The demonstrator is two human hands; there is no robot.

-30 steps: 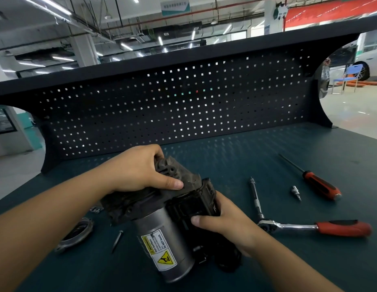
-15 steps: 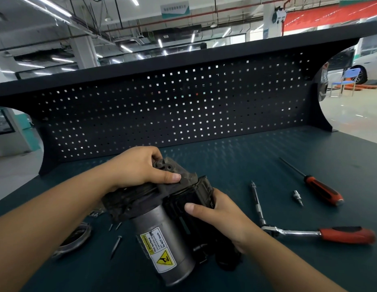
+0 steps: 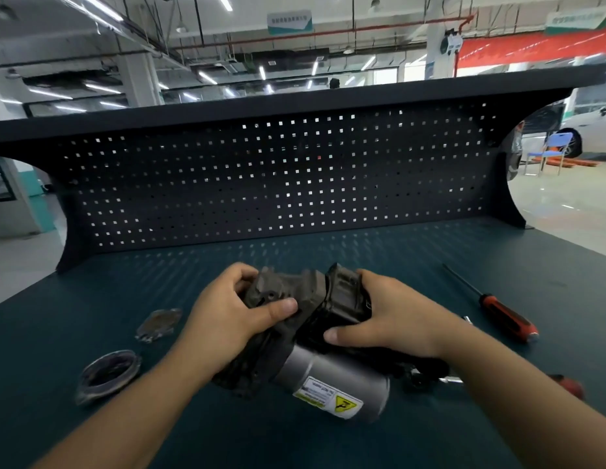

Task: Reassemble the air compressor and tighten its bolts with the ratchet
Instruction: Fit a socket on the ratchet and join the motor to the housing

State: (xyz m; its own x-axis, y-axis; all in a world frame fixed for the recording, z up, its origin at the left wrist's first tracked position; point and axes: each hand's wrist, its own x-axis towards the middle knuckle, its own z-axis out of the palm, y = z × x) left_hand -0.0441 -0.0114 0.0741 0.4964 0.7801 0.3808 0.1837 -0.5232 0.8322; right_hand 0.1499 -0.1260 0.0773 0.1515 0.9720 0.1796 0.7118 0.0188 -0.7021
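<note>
Ratchet (image 3: 566, 384): near right, partly hidden, untouched.
Loose ring (image 3: 107, 374): near left, unfitted.
Air compressor (image 3: 332, 377): mid-bench, on its side.
Left hand (image 3: 227, 319): fingers curled round grimy head.
Right hand (image 3: 389, 319): fingers wrapped round black housing.
Progress: early, probably; bolting remains.

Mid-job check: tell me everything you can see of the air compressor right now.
The air compressor lies low over the teal bench, its smooth silver motor cylinder pointing lower right and carrying a white-and-yellow warning label. The left hand grips its grimy dark cast head; the right hand grips the black housing.
</note>
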